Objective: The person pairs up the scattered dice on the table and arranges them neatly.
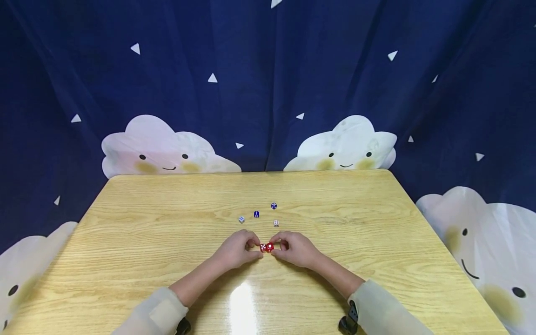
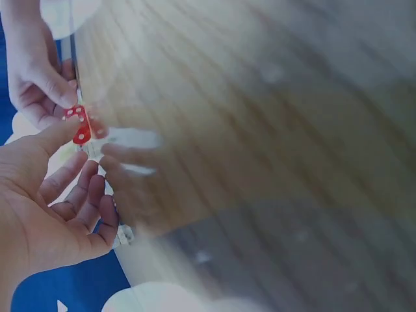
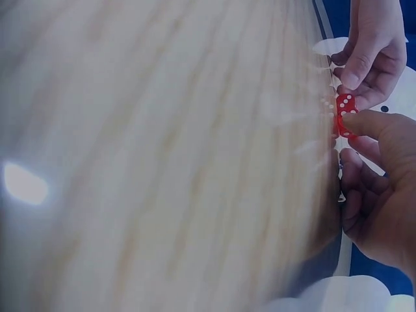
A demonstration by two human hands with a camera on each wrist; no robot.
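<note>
Two red dice with white pips sit side by side on the table between my hands in the head view. My left hand (image 1: 238, 249) pinches the left red die (image 1: 263, 248) with thumb and forefinger. On the other side, my right hand (image 1: 296, 248) pinches the right red die (image 1: 270, 247) the same way. The two dice appear to touch. In the left wrist view, the left thumb partly covers a red die (image 2: 81, 136). The right thumb covers part of a red die (image 3: 346, 127) in the right wrist view.
Beyond the hands lie a white die (image 1: 241, 219), a blue die (image 1: 256, 214), a second blue die (image 1: 274, 205) and another white die (image 1: 276, 223). The wooden table (image 1: 146, 223) ends at a dark blue curtain (image 1: 251, 93) with clouds on it.
</note>
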